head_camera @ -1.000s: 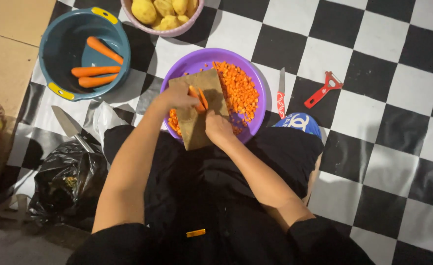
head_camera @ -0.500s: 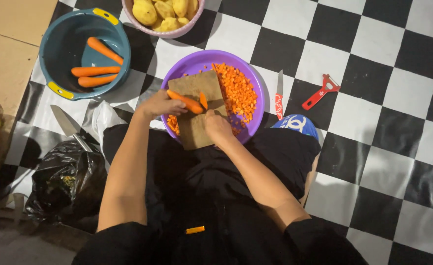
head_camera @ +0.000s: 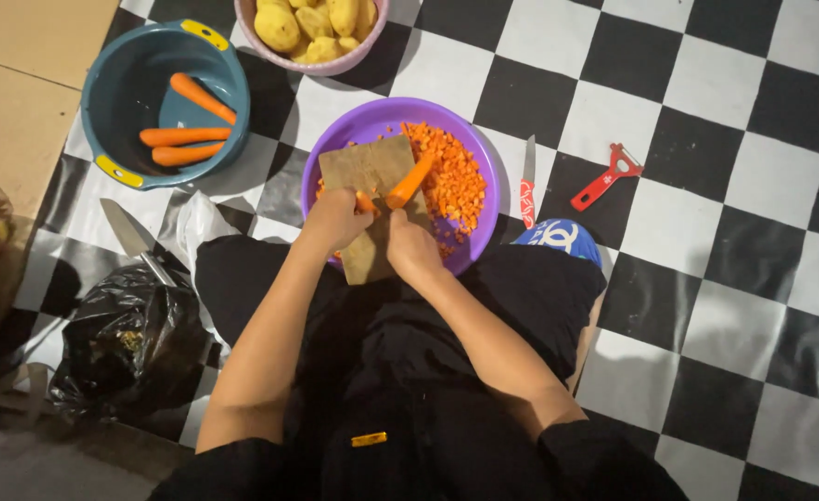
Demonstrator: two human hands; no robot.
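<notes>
I see my left hand and right hand both curled shut on the carrot, over the wooden board in the purple bowl. I count 3 carrots in the blue basin, 2 knives and 1 red peeler on the floor.

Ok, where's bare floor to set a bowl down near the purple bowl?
Free: the checkered squares right of the red peeler, and those below it beside the knee. Crowded: the strip between the purple bowl and the red-handled knife, and the left side, with the teal bowl, another knife and black bag.
</notes>
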